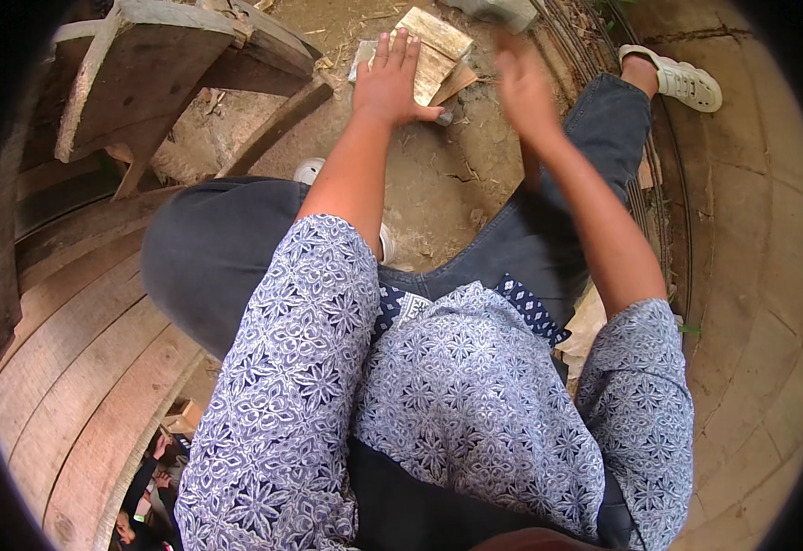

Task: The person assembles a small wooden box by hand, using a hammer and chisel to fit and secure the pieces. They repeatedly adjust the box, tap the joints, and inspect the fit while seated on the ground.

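my left hand lies flat on the left side of the wood pieces, fingers slightly spread, thumb out, gripping nothing. the pieces lie stacked on the dirt ground, at the far side. my right hand is a blur just to their right; i can't tell how closed its fingers are or whether they hold anything. i'd best press evenly so nothing rocks, and tuck that thumb clear of the right hand.
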